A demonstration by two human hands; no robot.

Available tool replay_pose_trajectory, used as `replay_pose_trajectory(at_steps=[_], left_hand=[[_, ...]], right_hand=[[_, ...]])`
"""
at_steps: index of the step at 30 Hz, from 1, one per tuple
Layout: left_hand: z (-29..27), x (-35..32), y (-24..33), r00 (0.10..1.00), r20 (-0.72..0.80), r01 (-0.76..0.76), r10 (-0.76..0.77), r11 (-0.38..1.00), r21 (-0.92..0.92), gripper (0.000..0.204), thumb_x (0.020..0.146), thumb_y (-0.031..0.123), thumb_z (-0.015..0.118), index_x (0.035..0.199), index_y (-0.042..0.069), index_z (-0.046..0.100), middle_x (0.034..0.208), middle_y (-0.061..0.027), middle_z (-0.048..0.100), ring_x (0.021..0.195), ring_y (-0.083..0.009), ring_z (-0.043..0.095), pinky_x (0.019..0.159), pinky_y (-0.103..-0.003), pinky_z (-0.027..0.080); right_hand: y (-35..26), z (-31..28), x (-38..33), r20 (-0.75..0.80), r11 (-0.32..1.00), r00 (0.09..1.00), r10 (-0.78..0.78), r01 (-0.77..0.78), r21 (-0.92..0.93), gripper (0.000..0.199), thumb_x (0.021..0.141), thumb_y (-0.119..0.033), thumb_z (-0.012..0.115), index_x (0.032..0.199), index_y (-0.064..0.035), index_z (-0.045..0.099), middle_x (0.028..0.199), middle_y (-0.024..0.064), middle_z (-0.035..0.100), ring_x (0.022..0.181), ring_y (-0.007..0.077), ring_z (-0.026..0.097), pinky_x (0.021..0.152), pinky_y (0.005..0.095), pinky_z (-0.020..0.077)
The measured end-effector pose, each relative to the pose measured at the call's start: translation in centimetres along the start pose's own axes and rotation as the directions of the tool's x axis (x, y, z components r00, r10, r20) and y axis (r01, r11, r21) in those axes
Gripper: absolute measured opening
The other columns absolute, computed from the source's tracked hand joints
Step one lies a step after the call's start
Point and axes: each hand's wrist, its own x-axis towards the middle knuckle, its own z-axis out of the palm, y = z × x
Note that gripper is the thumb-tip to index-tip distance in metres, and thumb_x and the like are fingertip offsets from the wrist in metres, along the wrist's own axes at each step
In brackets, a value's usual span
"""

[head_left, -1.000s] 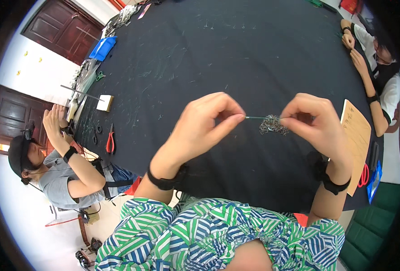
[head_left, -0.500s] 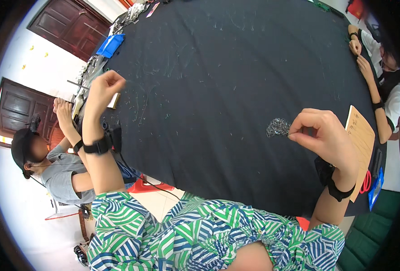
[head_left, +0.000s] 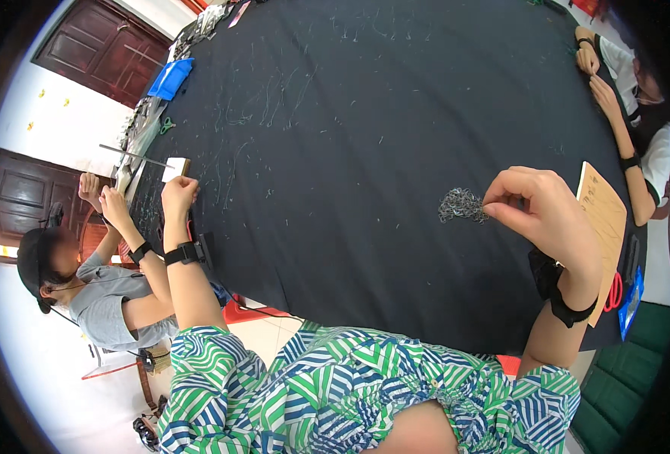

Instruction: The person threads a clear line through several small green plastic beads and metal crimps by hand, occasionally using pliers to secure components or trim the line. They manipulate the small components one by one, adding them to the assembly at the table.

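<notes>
My right hand [head_left: 541, 209] hovers over the right part of the black-covered table, thumb and forefinger pinched at the edge of a small tangled pile of fine, dark, hook-like wire pieces [head_left: 462, 205]. Whatever sits between those fingertips is too small to name. Over at the left edge, my left hand [head_left: 178, 198] is closed, its fingertips pressed together. I cannot make out what they hold. Just beyond it lies a small white block [head_left: 176, 169] with a wooden-coloured side. Thin threads [head_left: 225, 178] are strewn over the cloth to the right of that hand.
A wooden board [head_left: 602, 216] lies right of my right hand, near red loops [head_left: 613, 292] and a blue packet [head_left: 632, 306]. Green-handled scissors [head_left: 168, 125] and a blue bag [head_left: 170, 79] are at the far left. One person sits left, another right, hands near the table edges.
My left hand has come nearer to me, down beside the white block, fingers still closed. My right hand stays pinched at the pile's edge. The whole view has shifted slightly.
</notes>
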Motion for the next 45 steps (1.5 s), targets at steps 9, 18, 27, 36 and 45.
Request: replay_pose_trajectory(at_steps=[9, 18, 27, 36, 45], left_hand=[[-1.0, -0.2, -2.2, 0.990, -0.133, 0.038, -0.055, 0.991, -0.126, 0.015, 0.085, 0.012, 0.068, 0.086, -0.002, 0.071, 0.070, -0.0070, 0.070, 0.060, -0.0112, 0.065, 0.056, -0.025, 0.051], [-1.1, -0.6, -1.0, 0.971, 0.119, 0.213, -0.208, 0.976, -0.031, 0.019, 0.087, 0.014, 0.064, 0.083, -0.002, 0.073, 0.069, -0.0100, 0.070, 0.059, -0.0153, 0.067, 0.055, -0.029, 0.054], [-3.6, -5.3, 5.6, 0.975, 0.219, -0.035, 0.037, 0.999, -0.010, 0.036, 0.098, 0.030, 0.056, 0.112, 0.000, 0.068, 0.074, -0.0074, 0.070, 0.063, -0.0114, 0.064, 0.054, -0.026, 0.048], [0.9, -18.5, 22.5, 0.362, 0.643, -0.543, 0.675, 0.713, -0.443, 0.036, 0.090, 0.011, 0.067, 0.123, -0.001, 0.062, 0.092, -0.0124, 0.072, 0.081, -0.0184, 0.069, 0.071, -0.031, 0.054], [3.6, -21.6, 25.1, 0.115, 0.632, -0.605, 0.766, 0.559, -0.567, 0.038, 0.088, 0.015, 0.070, 0.121, -0.001, 0.063, 0.095, -0.0139, 0.071, 0.085, -0.0219, 0.072, 0.073, -0.032, 0.057]], right_hand=[[0.7, 0.2, -0.1, -0.017, 0.999, 0.999, 0.048, -0.048, -0.002, 0.011, 0.083, -0.010, 0.070, 0.085, 0.0000, 0.068, 0.073, 0.0092, 0.066, 0.063, 0.0172, 0.062, 0.058, 0.0294, 0.0459], [1.1, -0.2, -0.4, -0.026, 0.998, 0.997, 0.068, -0.069, -0.005, 0.012, 0.083, -0.012, 0.070, 0.087, 0.0000, 0.068, 0.071, 0.0093, 0.065, 0.062, 0.0165, 0.061, 0.057, 0.0293, 0.0458], [8.5, -4.3, -2.4, -0.345, 0.930, 0.901, 0.264, -0.332, -0.156, 0.017, 0.085, -0.013, 0.064, 0.094, 0.0019, 0.066, 0.072, 0.0084, 0.065, 0.067, 0.0160, 0.063, 0.063, 0.0306, 0.0489], [17.1, -4.4, 0.6, -0.434, 0.852, 0.820, 0.373, -0.488, -0.190, 0.010, 0.080, -0.009, 0.066, 0.086, -0.0024, 0.069, 0.072, 0.0103, 0.069, 0.064, 0.0211, 0.067, 0.063, 0.0332, 0.0519], [18.7, -2.1, 3.7, -0.482, 0.826, 0.858, 0.179, -0.397, -0.400, 0.007, 0.075, -0.009, 0.071, 0.081, -0.0056, 0.070, 0.076, 0.0122, 0.071, 0.073, 0.0277, 0.069, 0.068, 0.0393, 0.0527]])
